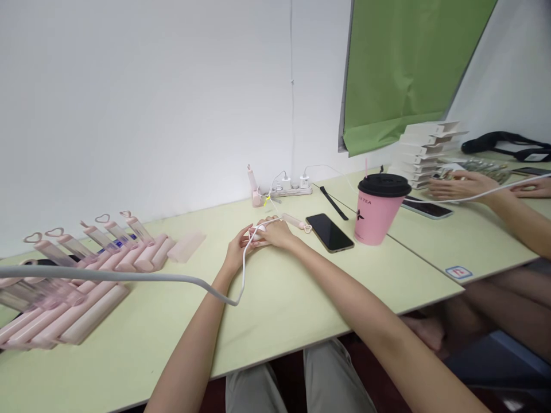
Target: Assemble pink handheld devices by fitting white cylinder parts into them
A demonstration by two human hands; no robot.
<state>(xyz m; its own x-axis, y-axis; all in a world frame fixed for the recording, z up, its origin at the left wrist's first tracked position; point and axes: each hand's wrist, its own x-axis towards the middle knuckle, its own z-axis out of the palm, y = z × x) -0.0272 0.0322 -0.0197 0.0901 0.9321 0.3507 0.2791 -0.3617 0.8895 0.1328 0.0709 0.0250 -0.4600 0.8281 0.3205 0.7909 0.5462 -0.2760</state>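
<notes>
My left hand (236,248) and my right hand (279,234) meet above the table, fingers curled around a small white, rounded piece (259,230). Its kind is mostly hidden by the fingers. Just beyond my right hand lies a slim pale-pink tube (293,221) with a heart-shaped loop at its end. A white cable (244,264) crosses the view in front of my left wrist and hands.
Rows of pink tubes (103,258) with clear parts and heart loops fill the left side. A phone (329,232), pink cup (376,212) and black strap (333,202) lie right. Behind stands a power strip (293,191). A co-worker's hand (462,186) is near stacked white boxes (424,152).
</notes>
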